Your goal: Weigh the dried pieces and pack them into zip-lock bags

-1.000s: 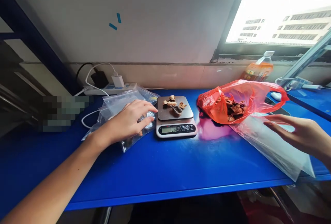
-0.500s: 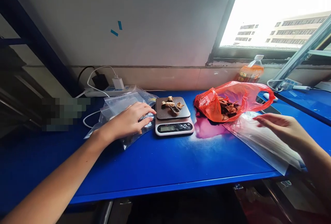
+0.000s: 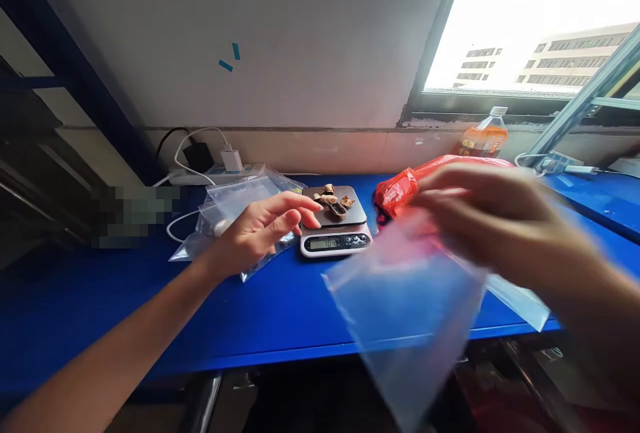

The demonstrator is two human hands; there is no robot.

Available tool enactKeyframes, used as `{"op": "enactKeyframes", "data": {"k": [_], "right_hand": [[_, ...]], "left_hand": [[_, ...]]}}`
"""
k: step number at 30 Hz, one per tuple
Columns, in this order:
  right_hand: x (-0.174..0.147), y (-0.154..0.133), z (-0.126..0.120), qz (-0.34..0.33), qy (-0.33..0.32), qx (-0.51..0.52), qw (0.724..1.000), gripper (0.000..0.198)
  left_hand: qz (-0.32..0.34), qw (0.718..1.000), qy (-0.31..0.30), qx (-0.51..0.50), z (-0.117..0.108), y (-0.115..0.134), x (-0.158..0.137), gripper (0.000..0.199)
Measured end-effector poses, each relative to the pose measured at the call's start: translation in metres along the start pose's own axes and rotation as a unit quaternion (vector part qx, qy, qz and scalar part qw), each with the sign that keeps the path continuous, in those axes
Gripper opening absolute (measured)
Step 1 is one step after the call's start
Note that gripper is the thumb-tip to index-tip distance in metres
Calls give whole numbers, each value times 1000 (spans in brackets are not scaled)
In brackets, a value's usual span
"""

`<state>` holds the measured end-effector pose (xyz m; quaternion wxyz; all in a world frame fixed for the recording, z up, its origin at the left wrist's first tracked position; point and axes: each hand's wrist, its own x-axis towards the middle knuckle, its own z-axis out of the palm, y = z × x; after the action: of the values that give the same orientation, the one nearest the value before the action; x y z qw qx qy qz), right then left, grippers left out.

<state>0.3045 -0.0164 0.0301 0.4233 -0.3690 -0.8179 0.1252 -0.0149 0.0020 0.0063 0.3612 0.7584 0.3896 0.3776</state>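
Note:
My right hand (image 3: 480, 213), blurred by motion, grips a clear plastic bag (image 3: 410, 320) by its upper part; the bag hangs down in front of the table's edge. My left hand (image 3: 273, 226) is empty with fingers apart, its fingertips close to the left side of a kitchen scale (image 3: 335, 244). On the scale's metal plate lie several dried brownish pieces (image 3: 336, 206). Its display looks like 109, though the digits are faint. Behind my right hand sits a red plastic bag (image 3: 397, 192), partly hidden; its contents are out of sight.
Clear zip bags (image 3: 240, 196) lie left of the scale, near a power strip (image 3: 207, 176) with chargers and white cables. More clear bags (image 3: 523, 303) lie at the right front. A bottle (image 3: 485, 133) with an orange label stands by the window. A metal bar (image 3: 575, 113) slants at the right.
My right hand has picked up a clear plastic bag from the right and carried it left, across the red bag. My left hand has moved slightly right, toward the scale.

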Motion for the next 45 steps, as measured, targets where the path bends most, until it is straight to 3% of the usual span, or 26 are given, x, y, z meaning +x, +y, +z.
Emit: {"op": "enactKeyframes", "data": {"k": [1,2,4,7,12,21,30,34,39,45], "right_hand": [[19,-7,31,57,-72,83,992,28],[34,-11,58,72,-95,143,982,28],[47,-9,102,56,-67,187,978,25],[36,9,130,-29,-1,145,989,13],[20,33,128,-95,75,93,988,10],[21,34,129,-169,80,23,982,12],[15,34,134,-181,37,7,983,11],[9,20,130,-219,67,-65,971,16],[-3,7,133,-306,-35,-134,942,10],[-5,14,140,-327,-48,-162,930,9]], "left_hand": [[-17,999,-12,-47,3,1,0,40],[-42,995,-26,-87,7,2,0,40],[-109,982,-48,-145,12,2,0,34],[-189,958,-58,-205,17,-4,2,22],[-234,932,-65,-268,17,-16,3,20],[-216,939,-170,-208,16,-18,5,24],[-194,956,-199,-92,14,-17,6,11],[-207,956,-204,-37,17,-12,3,15],[-172,957,-223,63,25,-14,-2,21],[-134,962,-194,139,29,-13,-5,21]]}}
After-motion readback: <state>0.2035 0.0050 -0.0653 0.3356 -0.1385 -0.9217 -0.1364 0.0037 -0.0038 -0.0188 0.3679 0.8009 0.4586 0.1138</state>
